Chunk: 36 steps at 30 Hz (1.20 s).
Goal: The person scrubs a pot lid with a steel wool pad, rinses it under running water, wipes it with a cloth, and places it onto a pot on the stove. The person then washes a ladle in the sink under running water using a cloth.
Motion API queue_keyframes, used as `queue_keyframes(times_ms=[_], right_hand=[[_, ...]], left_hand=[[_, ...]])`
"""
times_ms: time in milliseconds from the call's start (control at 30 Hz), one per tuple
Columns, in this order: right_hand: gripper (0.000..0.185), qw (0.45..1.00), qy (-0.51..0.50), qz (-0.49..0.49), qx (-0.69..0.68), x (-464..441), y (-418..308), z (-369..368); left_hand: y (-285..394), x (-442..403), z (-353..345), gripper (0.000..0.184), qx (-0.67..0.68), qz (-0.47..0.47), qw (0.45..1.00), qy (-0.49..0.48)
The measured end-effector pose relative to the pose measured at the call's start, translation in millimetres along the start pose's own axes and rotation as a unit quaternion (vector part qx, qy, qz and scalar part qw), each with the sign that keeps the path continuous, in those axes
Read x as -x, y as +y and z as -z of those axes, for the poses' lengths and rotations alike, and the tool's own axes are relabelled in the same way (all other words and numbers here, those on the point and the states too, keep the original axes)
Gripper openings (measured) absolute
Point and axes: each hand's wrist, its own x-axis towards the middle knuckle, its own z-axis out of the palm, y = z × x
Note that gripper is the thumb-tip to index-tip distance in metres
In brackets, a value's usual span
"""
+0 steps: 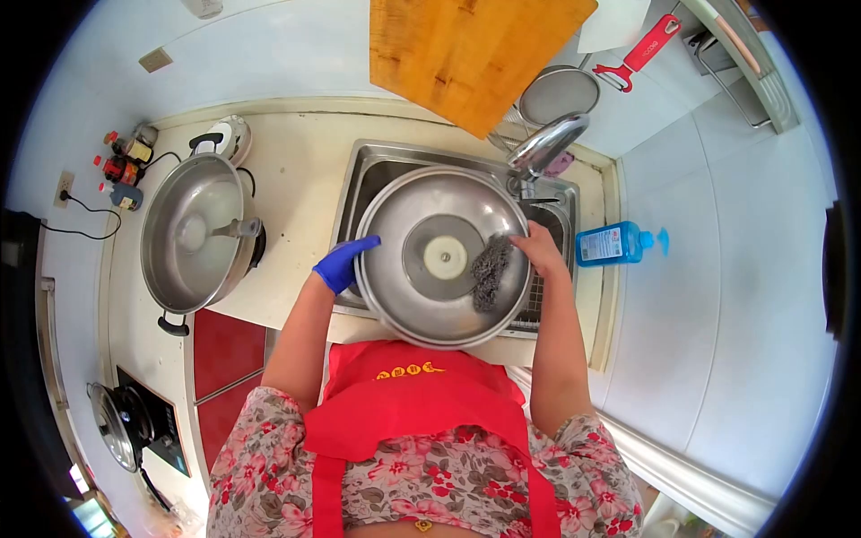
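A large round steel pan lid point(404, 305) lies over the sink point(363, 166), its middle showing a glass ring and a pale round knob piece. My left hand point(345, 262), in a blue glove, grips the lid's left rim. My bare right hand point(541, 249) holds the right rim, with its fingers over the edge. Against the lid's inner right side, touching my right fingertips, rests a grey steel-wool scourer point(490, 273). The faucet point(549, 143) stands just behind the lid.
On the counter at left sits a wide steel pan point(170, 260) with a utensil in it. A blue soap bottle point(612, 244) is right of the sink. Behind stand a wooden board point(466, 63) and a strainer point(560, 96). Sauce bottles point(121, 169) stand far left.
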Motion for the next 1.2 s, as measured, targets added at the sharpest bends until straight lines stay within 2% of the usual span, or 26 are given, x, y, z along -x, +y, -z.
queue_keyframes(times_ms=[33,100,133,167,233,267,300,333,400,500,533,567,700,767,800,867,900,1033,1067,1200], right_hand=[[0.027,1.000,0.005,-0.002,0.000,-0.2,-2.2,1.9],[0.030,0.998,-0.005,-0.011,-0.065,-4.8,-10.2,-4.8],[0.032,0.981,0.121,0.121,0.094,-8.7,-4.7,-2.2],[0.032,0.986,0.121,0.093,0.066,-10.4,1.5,0.1],[0.027,0.954,0.271,0.120,-0.037,-0.5,1.3,20.5],[0.027,0.954,0.271,0.119,-0.039,5.1,3.2,27.5],[0.024,0.918,0.314,0.064,-0.233,21.4,5.2,41.5],[0.022,0.837,0.348,0.022,-0.422,31.5,2.4,61.5],[0.020,0.800,0.392,0.044,-0.452,49.0,8.9,77.4],[0.031,0.757,0.436,0.054,-0.484,58.3,40.6,128.5],[0.033,0.716,0.501,0.045,-0.484,63.3,31.9,147.9],[0.036,0.682,0.552,0.014,-0.480,68.9,24.6,151.5],[0.037,0.673,0.552,0.018,-0.492,53.7,21.0,191.3],[0.027,0.716,0.509,0.018,-0.478,45.4,16.4,207.1],[0.027,0.714,0.511,0.020,-0.479,41.1,16.6,215.1],[0.022,0.769,0.488,-0.026,-0.413,34.2,18.4,228.2],[0.022,0.767,0.489,-0.025,-0.415,35.5,14.6,229.1],[0.018,0.777,0.479,0.003,-0.408,29.8,11.2,225.8],[0.017,0.778,0.481,0.029,-0.402,28.9,13.2,224.6],[0.018,0.766,0.505,0.027,-0.397,23.4,14.6,224.7]], left_hand=[[-6.7,-11.6,3.9,0.021,-0.002,0.002,1.000,-0.004],[-20.9,-37.2,27.3,0.009,-0.155,0.003,0.987,0.038],[-19.2,-30.7,14.0,0.007,-0.207,-0.087,0.974,0.029],[-21.5,-27.0,14.1,0.007,-0.226,-0.094,0.969,0.047],[-31.6,-38.0,9.9,0.008,-0.164,-0.083,0.982,0.041],[-34.2,-35.0,9.6,0.011,-0.179,-0.087,0.978,0.058],[-39.8,-33.1,11.2,0.010,-0.163,-0.070,0.982,0.068],[-39.2,-36.0,-6.7,0.008,-0.157,-0.084,0.983,0.048],[-49.2,-17.8,-10.4,0.006,-0.150,-0.072,0.986,0.021],[-49.8,-9.4,-46.8,0.004,-0.119,-0.030,0.992,0.011],[-57.3,-38.5,-64.7,0.004,-0.111,0.006,0.994,0.010],[-67.1,-37.2,-59.4,0.005,-0.098,0.004,0.995,0.003],[-61.2,-45.8,-124.2,0.004,-0.152,-0.062,0.986,-0.024],[-58.9,-55.2,-143.0,0.005,-0.174,-0.094,0.979,-0.043],[-58.5,-60.0,-152.1,0.007,-0.183,-0.104,0.976,-0.059],[-61.5,-65.6,-169.1,0.007,-0.202,-0.084,0.975,-0.047],[-60.8,-66.1,-176.9,0.008,-0.219,-0.064,0.973,-0.031],[-74.4,-83.1,-191.3,0.009,-0.192,-0.108,0.974,-0.057],[-74.4,-83.4,-194.3,0.009,-0.196,-0.106,0.973,-0.059],[-72.2,-80.4,-200.7,0.008,-0.210,-0.107,0.970,-0.053]])
